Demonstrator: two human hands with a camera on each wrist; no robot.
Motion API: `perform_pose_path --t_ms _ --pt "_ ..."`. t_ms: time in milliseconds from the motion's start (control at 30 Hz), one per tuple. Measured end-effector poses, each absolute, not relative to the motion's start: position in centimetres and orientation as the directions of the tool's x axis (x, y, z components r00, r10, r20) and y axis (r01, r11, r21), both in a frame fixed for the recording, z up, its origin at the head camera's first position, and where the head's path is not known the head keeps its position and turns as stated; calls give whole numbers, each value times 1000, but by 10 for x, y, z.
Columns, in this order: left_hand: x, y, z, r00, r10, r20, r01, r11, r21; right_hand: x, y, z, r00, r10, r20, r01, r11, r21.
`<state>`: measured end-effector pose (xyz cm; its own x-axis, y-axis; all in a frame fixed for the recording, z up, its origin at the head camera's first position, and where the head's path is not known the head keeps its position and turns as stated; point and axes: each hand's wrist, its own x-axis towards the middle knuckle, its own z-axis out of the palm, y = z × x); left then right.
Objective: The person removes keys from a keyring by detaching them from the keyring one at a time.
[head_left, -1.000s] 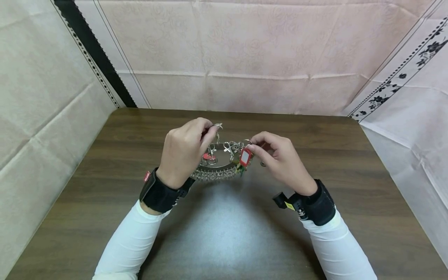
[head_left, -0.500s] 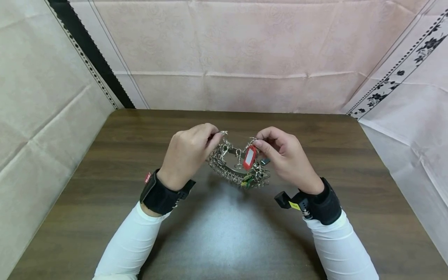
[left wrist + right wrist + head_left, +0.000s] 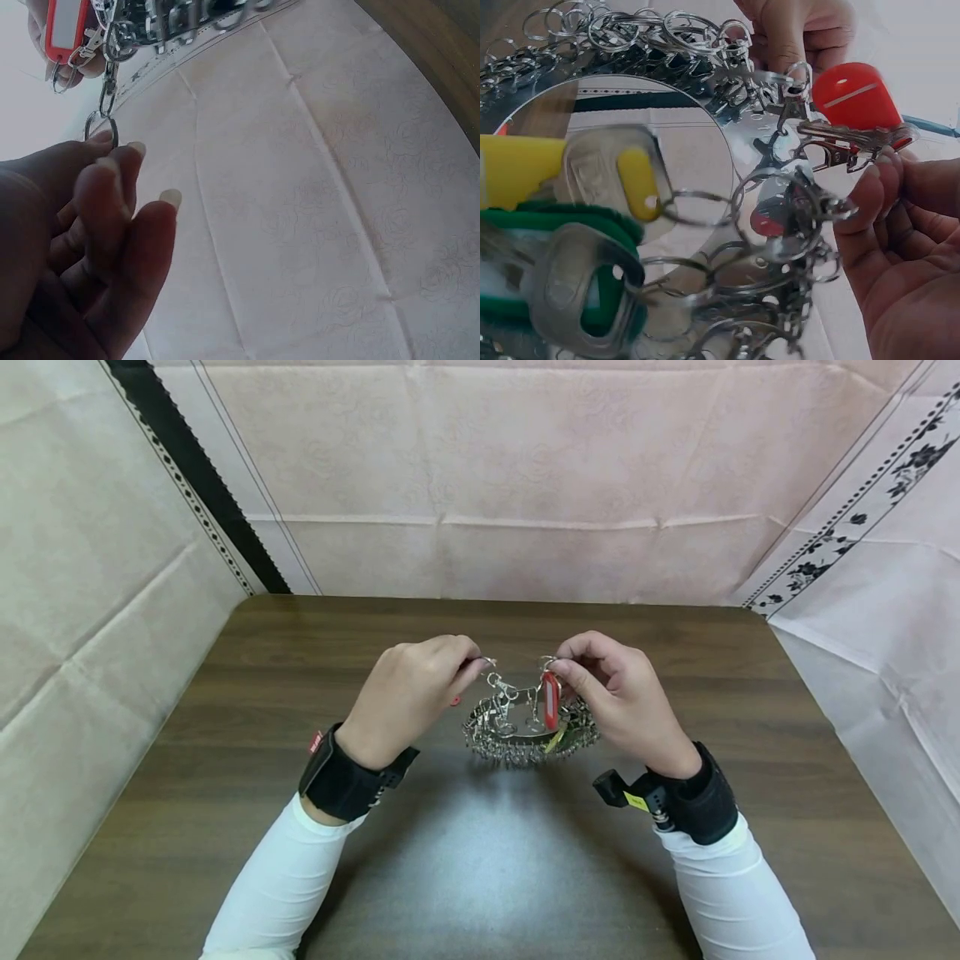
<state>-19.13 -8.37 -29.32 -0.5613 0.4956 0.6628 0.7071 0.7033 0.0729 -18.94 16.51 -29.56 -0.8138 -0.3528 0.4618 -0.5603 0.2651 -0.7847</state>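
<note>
Red tag (image 3: 551, 702) hangs from right grip (image 3: 621, 695), left grip (image 3: 414, 695) pinching metal ring (image 3: 115, 130)

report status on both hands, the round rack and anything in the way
Left hand pinches a metal ring. Right hand pinches metal hardware beside the red tag. Round rack between them. Red tag overlaps rack in head view; may snag.

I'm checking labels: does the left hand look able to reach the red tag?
Probably not without letting go: the left hand pinches a metal ring, while the red tag hangs across a gap, beside the right hand.
</note>
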Motion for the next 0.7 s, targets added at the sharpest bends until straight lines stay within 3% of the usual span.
perform_pose_path --t_ms 400,700 --pt "-188 -79 -293 -540 587 603 777 623 90 -191 166 -297 -803 -339 490 -577 234 -783" --pt "-181 -75 -295 -459 742 489 885 429 179 -192 166 -298 -808 -355 471 -567 247 -786"
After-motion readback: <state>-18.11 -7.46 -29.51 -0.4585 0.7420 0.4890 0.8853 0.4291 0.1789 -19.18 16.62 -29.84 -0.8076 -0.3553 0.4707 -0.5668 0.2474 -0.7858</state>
